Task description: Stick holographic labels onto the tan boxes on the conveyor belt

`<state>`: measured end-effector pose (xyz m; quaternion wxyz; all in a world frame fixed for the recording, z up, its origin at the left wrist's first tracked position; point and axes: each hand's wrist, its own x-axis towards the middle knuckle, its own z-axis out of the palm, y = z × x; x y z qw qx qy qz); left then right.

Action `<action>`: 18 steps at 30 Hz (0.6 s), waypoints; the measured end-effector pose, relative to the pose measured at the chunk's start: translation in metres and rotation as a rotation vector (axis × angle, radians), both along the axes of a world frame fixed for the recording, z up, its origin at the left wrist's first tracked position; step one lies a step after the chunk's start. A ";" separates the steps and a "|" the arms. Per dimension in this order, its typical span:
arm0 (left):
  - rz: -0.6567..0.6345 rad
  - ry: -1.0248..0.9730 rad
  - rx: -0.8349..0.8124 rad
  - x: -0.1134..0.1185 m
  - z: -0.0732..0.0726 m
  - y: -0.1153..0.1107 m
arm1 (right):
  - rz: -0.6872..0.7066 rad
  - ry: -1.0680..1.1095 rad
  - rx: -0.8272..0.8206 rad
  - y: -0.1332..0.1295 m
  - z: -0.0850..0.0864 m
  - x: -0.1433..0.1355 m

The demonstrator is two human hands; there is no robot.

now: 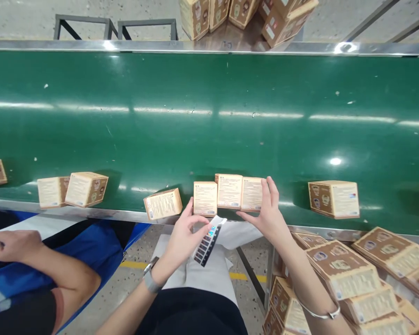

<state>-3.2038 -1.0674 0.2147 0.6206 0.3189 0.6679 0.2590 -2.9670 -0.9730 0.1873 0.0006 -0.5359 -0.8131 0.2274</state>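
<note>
My left hand (188,232) pinches a strip of shiny stickers (206,244) between thumb and fingers, over the belt's near edge. Its index finger reaches up beside a small cream-and-brown carton (205,197). Two more cartons stand just right of that one, a middle carton (229,190) and a right-hand carton (252,193), side by side. My right hand (269,211) is at the right-hand carton, fingers stretched along its right side and thumb spread near its front edge. A tilted carton (163,204) lies left of my left hand.
The green conveyor belt (209,139) runs across the view, with more cartons (333,199) along its near side. Stacked cartons (342,267) are at lower right, others (244,11) beyond the far rail. At left is a co-worker's arm (56,265).
</note>
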 end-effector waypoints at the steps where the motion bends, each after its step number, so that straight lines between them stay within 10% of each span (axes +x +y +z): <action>1: 0.000 0.070 0.008 -0.006 0.006 -0.004 | 0.010 0.017 -0.016 -0.001 0.002 -0.006; 7: -0.235 0.139 0.149 -0.041 0.049 -0.004 | -0.052 0.256 -0.005 0.000 0.058 -0.043; 11: -0.426 0.027 0.152 -0.043 0.058 0.019 | 0.139 0.452 -0.421 0.005 0.101 -0.072; 18: -0.391 -0.089 0.046 -0.052 0.053 0.034 | 0.081 0.408 -0.526 -0.012 0.096 -0.077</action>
